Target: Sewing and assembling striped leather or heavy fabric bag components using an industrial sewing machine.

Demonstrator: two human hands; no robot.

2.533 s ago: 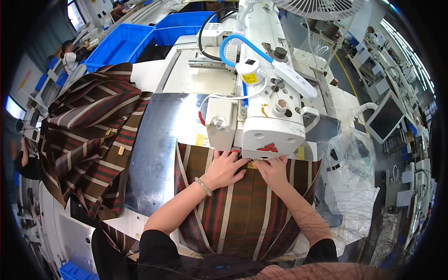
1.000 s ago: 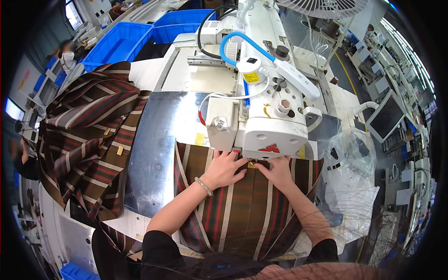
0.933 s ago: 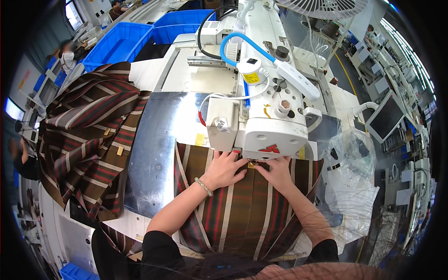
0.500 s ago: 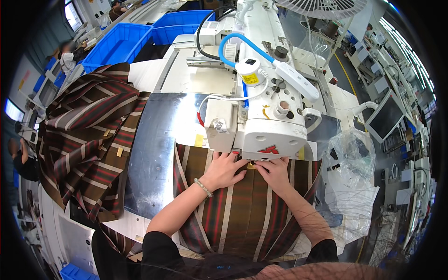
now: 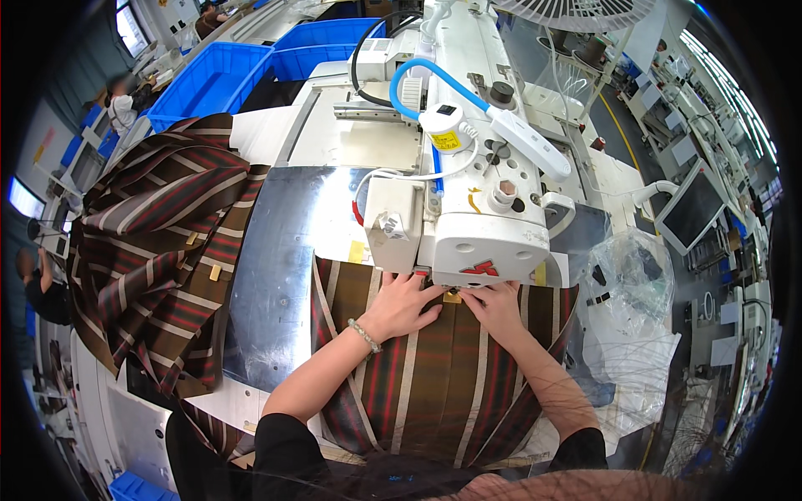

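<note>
A brown fabric piece with red and cream stripes (image 5: 426, 384) lies beneath the white sewing machine head (image 5: 491, 242) and spreads toward my body. My left hand (image 5: 401, 307) rests flat on it, fingers stretched out and thumb apart, the fingertips reaching to the machine's front edge. On the other side, my right hand (image 5: 496, 312) also presses down on the cloth with extended fingers, some of them partly hidden under the head. Between both hands a small yellow piece (image 5: 452, 297) sits on the fabric. The needle area is hidden by the machine head.
A heap of the same striped cloth (image 5: 167, 242) covers the left, beside a shiny metal plate (image 5: 276, 250). Blue bins (image 5: 205, 79) stand at the back left. To the right are crumpled clear plastic (image 5: 626, 309) and a monitor (image 5: 692, 207). People work farther off.
My right hand's fingertips have shifted slightly to the right, and more of the small yellow piece shows. My left hand has hardly moved.
</note>
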